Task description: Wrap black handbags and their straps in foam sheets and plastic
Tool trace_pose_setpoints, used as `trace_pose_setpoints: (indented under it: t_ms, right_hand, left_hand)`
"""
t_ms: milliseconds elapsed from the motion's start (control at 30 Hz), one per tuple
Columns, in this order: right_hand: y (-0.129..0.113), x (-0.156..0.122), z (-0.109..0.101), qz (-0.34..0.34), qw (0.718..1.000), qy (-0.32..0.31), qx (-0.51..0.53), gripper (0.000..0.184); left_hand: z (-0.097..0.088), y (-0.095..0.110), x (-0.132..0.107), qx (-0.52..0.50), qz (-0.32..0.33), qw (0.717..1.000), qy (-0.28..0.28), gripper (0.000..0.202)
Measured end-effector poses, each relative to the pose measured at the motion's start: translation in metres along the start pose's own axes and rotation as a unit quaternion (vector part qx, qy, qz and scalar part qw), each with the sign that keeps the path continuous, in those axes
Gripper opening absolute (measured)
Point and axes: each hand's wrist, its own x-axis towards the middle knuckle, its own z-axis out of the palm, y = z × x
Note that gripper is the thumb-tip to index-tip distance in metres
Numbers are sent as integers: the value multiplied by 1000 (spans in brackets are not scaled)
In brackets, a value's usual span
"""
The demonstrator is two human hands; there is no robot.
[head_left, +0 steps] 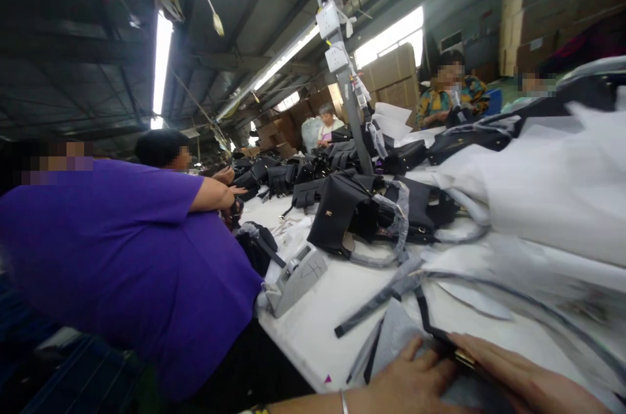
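Note:
My left hand (pixel 413 378) lies at the bottom edge on a grey wrapped piece (pixel 398 336) on the white table (pixel 317 329), its fingers stretched flat. My right hand (pixel 518 375) reaches in from the lower right, fingers extended beside a black strap with a gold fitting (pixel 462 356). Whether either hand grips the strap is unclear. A thin bracelet sits on my left wrist (pixel 343 401). Black straps (pixel 372 306) wrapped in grey film run across the table just beyond my hands.
A person in a purple shirt (pixel 127 257) leans over the table at left. A grey tape dispenser (pixel 296 277) stands near them. Black handbags (pixel 342 208) and white dust bags (pixel 548 199) pile along the table. Other workers sit farther back; cardboard boxes (pixel 391 75) stand behind.

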Motion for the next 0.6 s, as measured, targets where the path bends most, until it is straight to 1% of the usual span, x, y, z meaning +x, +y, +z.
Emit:
trace_pose_setpoints:
  t_ms: [67, 100, 167, 233, 333, 400, 467, 500, 600]
  right_hand:
    - [-33, -16, -9, 40, 999, -24, 3, 62]
    - [-50, -22, -14, 54, 998, -31, 17, 65]
    - [-78, -29, -21, 68, 995, -43, 51, 69]
    - [-93, -30, -23, 79, 993, -39, 75, 66]
    - [-98, -32, -23, 101, 990, -30, 96, 52]
    - [-97, -35, -21, 103, 989, -19, 101, 41]
    - [-95, -37, -17, 101, 990, -5, 98, 34]
    - [-94, -38, -16, 99, 991, 2, 94, 33]
    - [-91, -40, -12, 94, 992, 10, 79, 31]
  left_hand:
    - [-12, 7, -5, -56, -13, 998, 20, 68]
    - [-14, 9, -6, -83, -15, 996, 20, 70]
    - [-10, 8, -7, -120, -27, 992, 18, 67]
    - [1, 5, -6, -136, -30, 990, 27, 64]
    - [12, 2, -5, -138, -13, 989, 53, 69]
    - [14, 2, -6, -130, -8, 989, 66, 74]
    - [13, 3, -9, -118, -10, 989, 88, 76]
    - [13, 4, -11, -109, -11, 988, 109, 75]
    - [15, 8, -15, -80, -13, 977, 196, 70]
